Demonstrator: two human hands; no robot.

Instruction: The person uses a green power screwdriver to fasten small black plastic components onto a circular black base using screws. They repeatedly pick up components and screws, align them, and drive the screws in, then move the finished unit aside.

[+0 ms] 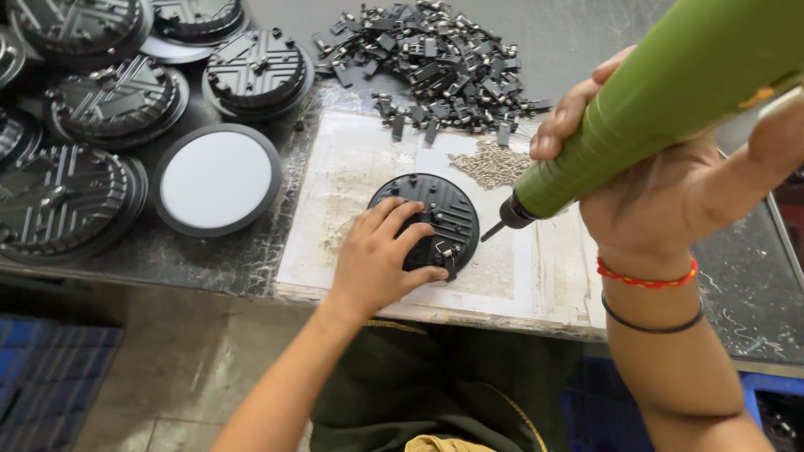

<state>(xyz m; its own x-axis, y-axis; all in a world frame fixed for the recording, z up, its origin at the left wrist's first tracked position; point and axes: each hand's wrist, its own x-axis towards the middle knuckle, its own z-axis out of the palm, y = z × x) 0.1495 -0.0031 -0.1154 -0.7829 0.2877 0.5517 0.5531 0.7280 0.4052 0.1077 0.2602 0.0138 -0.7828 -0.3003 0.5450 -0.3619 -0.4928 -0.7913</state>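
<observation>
Surface: dark workbench (251,259) with a worn white mat (352,167).
Left hand (381,255): pressed flat, fingers spread, on the round black housing (444,209) at mat centre.
Right hand (670,184): clamped around the green electric screwdriver (662,92), tip beside the housing.
Behind: clips (435,59), screws (494,163).

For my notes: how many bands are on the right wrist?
2: a red band nearer the right hand, which grips the green tool, a black band below it. Undersides hidden.
</observation>
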